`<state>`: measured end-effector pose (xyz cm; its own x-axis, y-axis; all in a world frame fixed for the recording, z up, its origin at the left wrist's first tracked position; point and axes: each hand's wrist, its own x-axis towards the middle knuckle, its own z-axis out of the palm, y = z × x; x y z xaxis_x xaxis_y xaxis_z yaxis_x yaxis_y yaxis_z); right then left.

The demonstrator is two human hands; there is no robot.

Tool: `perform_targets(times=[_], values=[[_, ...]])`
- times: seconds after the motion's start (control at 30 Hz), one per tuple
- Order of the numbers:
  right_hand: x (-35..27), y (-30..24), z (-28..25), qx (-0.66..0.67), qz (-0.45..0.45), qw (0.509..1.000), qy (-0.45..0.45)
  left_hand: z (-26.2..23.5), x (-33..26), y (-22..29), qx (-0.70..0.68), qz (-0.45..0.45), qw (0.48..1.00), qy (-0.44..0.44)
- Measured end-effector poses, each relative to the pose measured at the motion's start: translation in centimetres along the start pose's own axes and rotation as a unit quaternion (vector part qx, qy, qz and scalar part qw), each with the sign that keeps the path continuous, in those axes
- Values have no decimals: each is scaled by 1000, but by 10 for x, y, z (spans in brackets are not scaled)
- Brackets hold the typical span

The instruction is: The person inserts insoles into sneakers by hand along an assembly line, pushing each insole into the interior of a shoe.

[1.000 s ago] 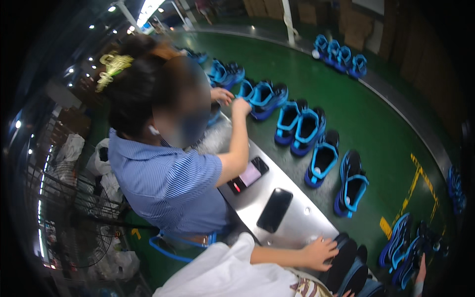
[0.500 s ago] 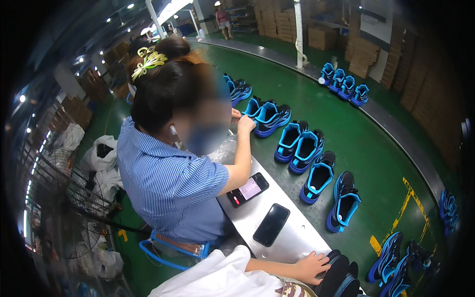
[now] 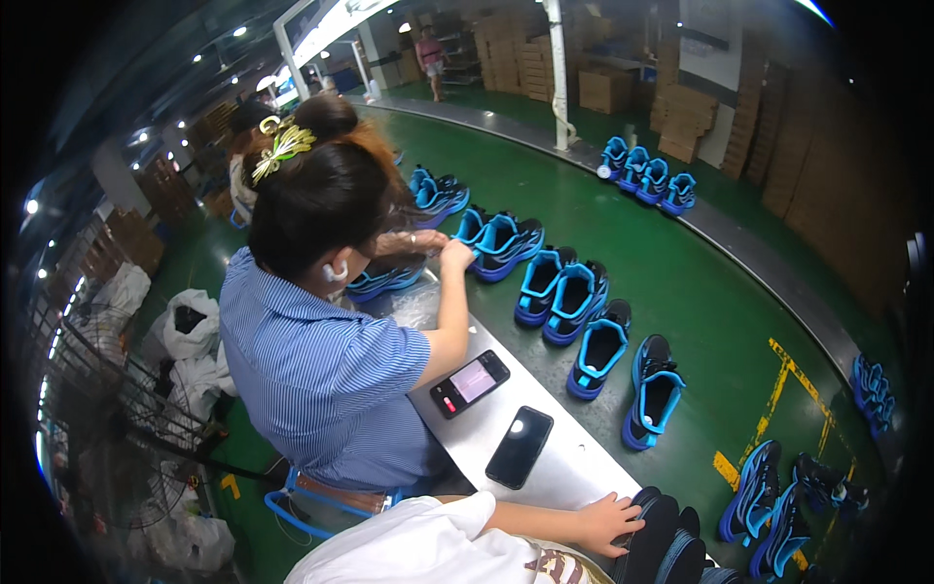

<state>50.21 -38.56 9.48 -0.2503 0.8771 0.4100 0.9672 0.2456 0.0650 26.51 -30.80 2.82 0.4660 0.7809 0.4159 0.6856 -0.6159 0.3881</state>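
Observation:
My left hand [image 3: 608, 521] lies with fingers spread on a stack of black shoe soles [image 3: 666, 545] at the near end of a metal worktable [image 3: 569, 467]. A white sleeve covers that arm's upper part. My right hand is out of view. Beside me sits a co-worker in a blue striped shirt [image 3: 321, 360], one hand raised to a blue shoe [image 3: 506, 243] at the table's far end. Two phones lie on the table: one with a lit screen [image 3: 470, 383] and one dark [image 3: 520, 447].
A green conveyor belt [image 3: 720, 321] curves past on the right, carrying several blue and black shoes [image 3: 598, 350]. More shoes [image 3: 769, 506] lie near the black soles. A wire-guard fan [image 3: 107, 409] and white bags [image 3: 185, 326] stand left. Cardboard boxes [image 3: 545, 58] are stacked at the back.
The view has swung up and left, showing more of the far hall. The co-worker's head has turned away. My left hand stays on the black soles.

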Motion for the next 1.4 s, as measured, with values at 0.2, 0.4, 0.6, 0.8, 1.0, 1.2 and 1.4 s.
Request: perform_targets(times=[0.2, 0.4, 0.6, 0.8, 1.0, 1.2, 1.4], values=[[5, -1, -21, 19, 74, 996, -52, -42, 13, 20, -74, -9, 985, -152], [2, 8, -26, 48, 88, 993, -68, -29, 24, 23, -63, 94, 970, -214], [-1, 26, 11, 199, 122, 972, 0, -137, 87, 55, -257, 153, 954, 2], [7, 22, 13, 236, 117, 951, -162, -293, 121, 84, -131, 310, 890, 307], [22, 16, 8, 188, 69, 950, -239, -285, 140, 88, -41, 347, 834, 426], [25, 5, 20, 161, 69, 951, -253, -244, 158, 70, -146, 319, 855, 382], [24, 2, 39, 152, 84, 954, -246, -133, 122, 50, -262, 154, 948, 95]])
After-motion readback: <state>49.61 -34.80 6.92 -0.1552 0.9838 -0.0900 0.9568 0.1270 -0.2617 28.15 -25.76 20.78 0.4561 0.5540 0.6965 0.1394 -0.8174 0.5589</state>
